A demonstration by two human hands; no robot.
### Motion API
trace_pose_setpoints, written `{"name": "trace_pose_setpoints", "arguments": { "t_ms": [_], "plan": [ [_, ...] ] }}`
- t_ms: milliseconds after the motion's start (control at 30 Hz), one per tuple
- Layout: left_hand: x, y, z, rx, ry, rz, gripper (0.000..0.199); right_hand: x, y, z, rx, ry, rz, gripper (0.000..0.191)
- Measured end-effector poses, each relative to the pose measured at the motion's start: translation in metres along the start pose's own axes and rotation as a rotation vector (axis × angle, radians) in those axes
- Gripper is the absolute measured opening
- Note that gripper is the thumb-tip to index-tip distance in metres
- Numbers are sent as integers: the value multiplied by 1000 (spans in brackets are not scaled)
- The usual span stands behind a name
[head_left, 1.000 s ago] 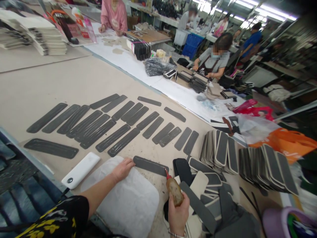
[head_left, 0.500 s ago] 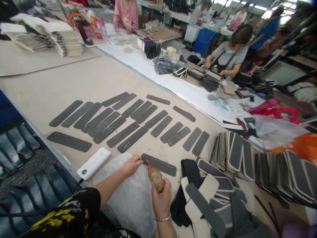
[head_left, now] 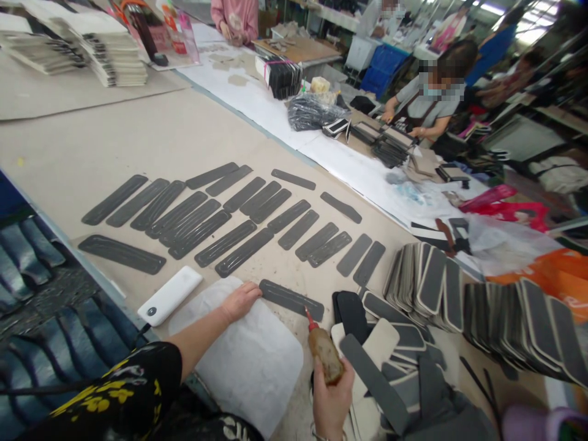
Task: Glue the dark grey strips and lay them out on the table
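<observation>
My right hand [head_left: 333, 392] is wrapped round a brownish squeeze glue bottle [head_left: 327, 355] with a red nozzle. The nozzle tip is at the near right end of a dark grey strip [head_left: 290, 298] with rounded ends, and a shiny line of glue runs along that strip. At the strip's left end, my left hand [head_left: 242, 301] has its fingers together, pinching or pressing the edge; the exact grip is partly hidden. Farther out on the table lie several similar grey strips [head_left: 245, 251], many with shiny glue lines. A white rounded sheet [head_left: 257, 355] lies under my left forearm.
A white power bank [head_left: 171, 296] with a cable lies at left. On the right are loose grey and cream pieces [head_left: 383, 337] and upright stacks of cream-edged pieces [head_left: 434, 285]. A co-worker in a grey shirt [head_left: 441, 104] sits across the table.
My right hand has moved the glue bottle rightward along the strip, from its left end to its right end. A glue line now shows along it. My left hand has stayed at the left end.
</observation>
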State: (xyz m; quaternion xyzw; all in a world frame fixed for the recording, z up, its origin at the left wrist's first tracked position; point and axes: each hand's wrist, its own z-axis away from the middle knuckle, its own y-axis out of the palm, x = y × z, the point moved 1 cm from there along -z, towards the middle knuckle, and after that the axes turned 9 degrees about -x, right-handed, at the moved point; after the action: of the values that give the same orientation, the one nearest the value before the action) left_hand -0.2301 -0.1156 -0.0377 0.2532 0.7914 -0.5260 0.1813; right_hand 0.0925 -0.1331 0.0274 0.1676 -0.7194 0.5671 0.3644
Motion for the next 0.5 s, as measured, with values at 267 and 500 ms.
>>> {"name": "trace_pose_setpoints", "arguments": {
  "t_ms": [267, 500],
  "plan": [
    [-2, -2, -1, -17, 19, 43, 25, 51, 56, 30, 159, -348, -141, 42],
    [-1, -2, -1, -42, 42, 52, 22, 43, 57, 27, 165, -351, -112, 42]
  ]
}}
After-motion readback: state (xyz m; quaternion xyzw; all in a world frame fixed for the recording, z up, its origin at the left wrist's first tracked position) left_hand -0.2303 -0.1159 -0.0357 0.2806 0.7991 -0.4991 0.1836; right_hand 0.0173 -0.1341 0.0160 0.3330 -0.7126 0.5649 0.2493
